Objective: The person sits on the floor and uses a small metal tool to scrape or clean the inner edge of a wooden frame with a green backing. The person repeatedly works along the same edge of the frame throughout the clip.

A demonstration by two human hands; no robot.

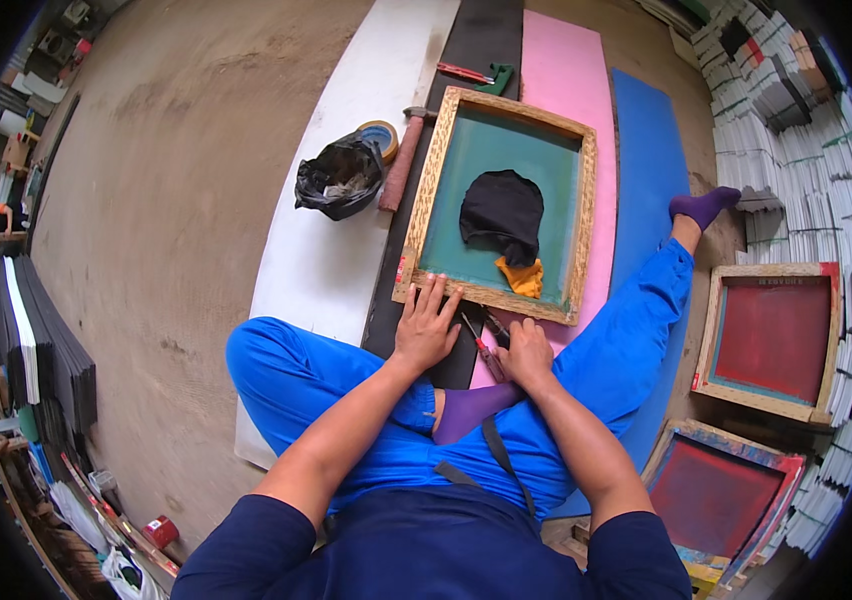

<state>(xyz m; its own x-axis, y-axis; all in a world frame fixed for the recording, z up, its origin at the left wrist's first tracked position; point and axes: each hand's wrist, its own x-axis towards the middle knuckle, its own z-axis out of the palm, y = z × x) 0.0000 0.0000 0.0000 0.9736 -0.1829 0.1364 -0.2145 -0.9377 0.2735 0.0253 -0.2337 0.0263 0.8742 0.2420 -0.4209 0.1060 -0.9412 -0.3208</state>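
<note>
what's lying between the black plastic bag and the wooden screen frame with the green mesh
In the head view, a hammer with a reddish-brown handle lies lengthwise between the black plastic bag and the wooden screen frame, close to the frame's left rail.

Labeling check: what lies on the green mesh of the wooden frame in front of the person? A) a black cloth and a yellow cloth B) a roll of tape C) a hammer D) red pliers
A: a black cloth and a yellow cloth lie on the mesh inside the wooden frame; the hammer and roll of tape lie outside it.

left hand (426, 328) flat, fingers spread, right hand (524, 352) clenched
</note>
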